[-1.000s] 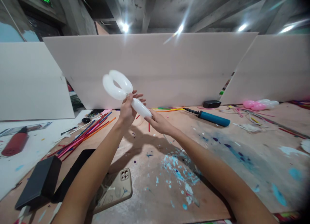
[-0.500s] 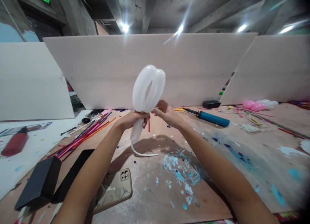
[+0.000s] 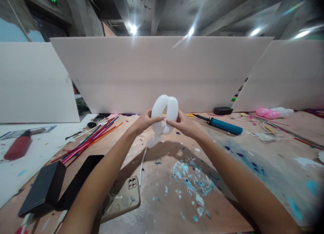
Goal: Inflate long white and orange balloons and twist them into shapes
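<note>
Head view: phone [image 3: 125, 200] nearest, flat on worktop [image 3: 164, 213]. Beyond, looped white balloon [image 3: 172, 109] held up, left hand [image 3: 143, 122] and right hand [image 3: 186, 125] pinching opposite sides. Judged step: shaping the loop; next move calls for even, gentle pressure. Farther right, blue pump [image 3: 225, 126]; behind, pale board [image 3: 157, 68].

There are two hands [image 3: 144, 121] [image 3: 186, 124], one looped balloon [image 3: 172, 109], one blue pump [image 3: 225, 125] near the table's [image 3: 157, 183] far edge, three boards [image 3: 162, 68], four lights [image 3: 133, 29]
</note>
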{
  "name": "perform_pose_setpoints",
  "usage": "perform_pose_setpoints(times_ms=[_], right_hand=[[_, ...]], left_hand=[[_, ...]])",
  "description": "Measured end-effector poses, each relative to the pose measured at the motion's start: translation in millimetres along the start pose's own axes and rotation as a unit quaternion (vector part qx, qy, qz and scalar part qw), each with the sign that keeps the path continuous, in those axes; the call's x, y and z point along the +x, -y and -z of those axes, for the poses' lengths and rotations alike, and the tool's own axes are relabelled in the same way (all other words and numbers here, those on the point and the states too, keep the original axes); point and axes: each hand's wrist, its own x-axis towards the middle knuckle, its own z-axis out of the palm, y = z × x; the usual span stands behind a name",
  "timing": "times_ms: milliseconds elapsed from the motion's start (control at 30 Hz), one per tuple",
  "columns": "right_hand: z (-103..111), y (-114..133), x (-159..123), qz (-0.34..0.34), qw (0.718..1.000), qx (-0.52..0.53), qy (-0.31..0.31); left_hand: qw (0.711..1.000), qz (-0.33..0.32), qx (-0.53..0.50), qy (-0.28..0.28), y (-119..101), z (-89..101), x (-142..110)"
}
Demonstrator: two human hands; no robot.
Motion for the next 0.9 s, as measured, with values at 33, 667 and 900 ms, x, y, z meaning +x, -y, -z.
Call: perform_pose_setpoints(times_ms=[33,667,900], right_hand=[[1,-2,0,-0.010,1.000,-0.008,0.008],[30,-14,8,-0.009,0.994,-0.078,0.078],[39,-18,10,-0.016,0.993,-0.072,0.095]], left_hand=[[1.000,0.006,0.010,-0.004,1,2.5,0],[0.997,0.041,0.062,0.034,-8,37.1,-5],[0.997,0.037,0.051,0.053,-7,42.1,-5]])
